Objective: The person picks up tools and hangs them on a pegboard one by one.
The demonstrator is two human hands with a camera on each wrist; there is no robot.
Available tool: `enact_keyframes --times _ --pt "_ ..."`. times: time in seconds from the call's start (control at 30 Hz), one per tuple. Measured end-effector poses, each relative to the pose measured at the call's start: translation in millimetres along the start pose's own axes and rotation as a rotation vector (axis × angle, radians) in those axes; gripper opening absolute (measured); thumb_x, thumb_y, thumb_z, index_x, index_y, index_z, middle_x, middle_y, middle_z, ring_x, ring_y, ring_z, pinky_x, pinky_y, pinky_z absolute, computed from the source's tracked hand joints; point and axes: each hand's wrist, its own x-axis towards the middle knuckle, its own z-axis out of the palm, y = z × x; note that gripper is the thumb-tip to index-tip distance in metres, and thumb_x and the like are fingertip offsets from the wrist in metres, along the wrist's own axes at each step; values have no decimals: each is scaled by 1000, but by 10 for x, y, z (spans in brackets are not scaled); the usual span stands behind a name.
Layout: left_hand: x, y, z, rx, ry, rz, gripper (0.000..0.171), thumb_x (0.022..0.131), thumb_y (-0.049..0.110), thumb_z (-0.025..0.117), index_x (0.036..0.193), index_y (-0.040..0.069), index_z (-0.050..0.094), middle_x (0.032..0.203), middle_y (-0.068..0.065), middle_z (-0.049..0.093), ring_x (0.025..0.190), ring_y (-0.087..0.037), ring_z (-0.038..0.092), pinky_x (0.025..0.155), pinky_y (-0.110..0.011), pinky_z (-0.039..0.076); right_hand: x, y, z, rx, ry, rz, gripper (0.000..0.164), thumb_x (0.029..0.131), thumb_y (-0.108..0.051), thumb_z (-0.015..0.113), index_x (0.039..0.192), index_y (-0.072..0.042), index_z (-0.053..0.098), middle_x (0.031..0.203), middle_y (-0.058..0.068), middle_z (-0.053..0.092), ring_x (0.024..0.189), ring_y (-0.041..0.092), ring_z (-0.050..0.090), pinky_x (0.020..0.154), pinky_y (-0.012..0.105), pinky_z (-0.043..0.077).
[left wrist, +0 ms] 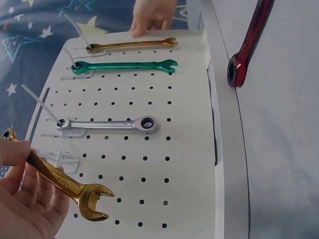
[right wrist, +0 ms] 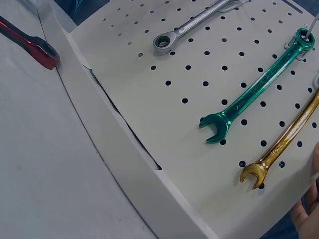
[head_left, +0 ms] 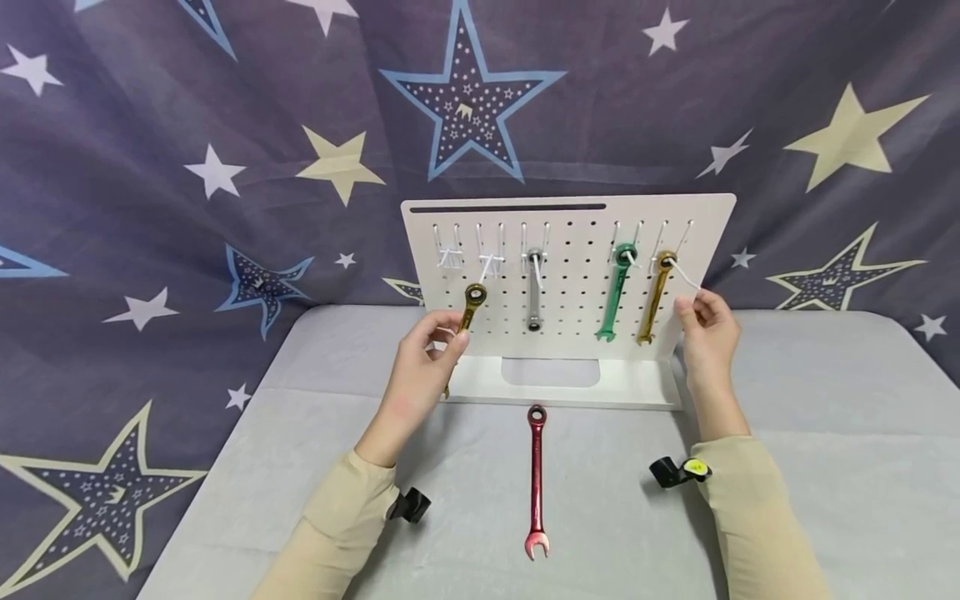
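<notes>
My left hand (head_left: 426, 367) grips a gold combination wrench (left wrist: 55, 177) mid-shaft, thumb on one side and fingers on the other. In the head view its ring end points up, just below a white hook (head_left: 491, 265) on the pegboard (head_left: 570, 333); in the left wrist view its open end faces the camera. My right hand (head_left: 711, 337) holds the pegboard's right edge, thumb in front and fingers partly hidden behind. Nearest to it hangs another gold wrench (head_left: 655, 300), beside a green wrench (head_left: 617, 296). A silver wrench (head_left: 535, 292) hangs further left, with a ring at each end.
A red wrench (head_left: 536, 475) lies on the grey-covered table (head_left: 600, 517) in front of the board's base (head_left: 480, 385). Another hook (head_left: 448, 254) at the board's far left bears nothing. Behind stands a star-patterned curtain (head_left: 570, 150).
</notes>
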Motion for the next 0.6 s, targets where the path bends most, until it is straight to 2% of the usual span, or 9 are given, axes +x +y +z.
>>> enact_keyframes --times 0.27,0.4,0.6 --pt "80 -25 20 7 -2 -4 22 95 3 65 116 -3 63 106 -17 62 95 -26 59 76 -25 47 1 7 14 -37 -3 3 10 92 -11 70 94 -17 61 76 -14 58 78 6 49 69 12 42" --pt "136 -34 42 -5 -2 1 20 95 3 64 114 -3 64 104 -17 62 93 -26 59 74 -25 47 -4 3 14 -57 -6 17 9 92 -15 69 93 -20 62 77 -14 58 79 6 50 71 13 42" --pt "182 -80 73 -15 9 -2 20 94 1 64 114 -4 64 103 -18 63 92 -27 59 72 -24 47 -13 3 7 -59 -5 18 8 92 -15 69 94 -17 62 75 -17 58 78 5 50 69 12 43"
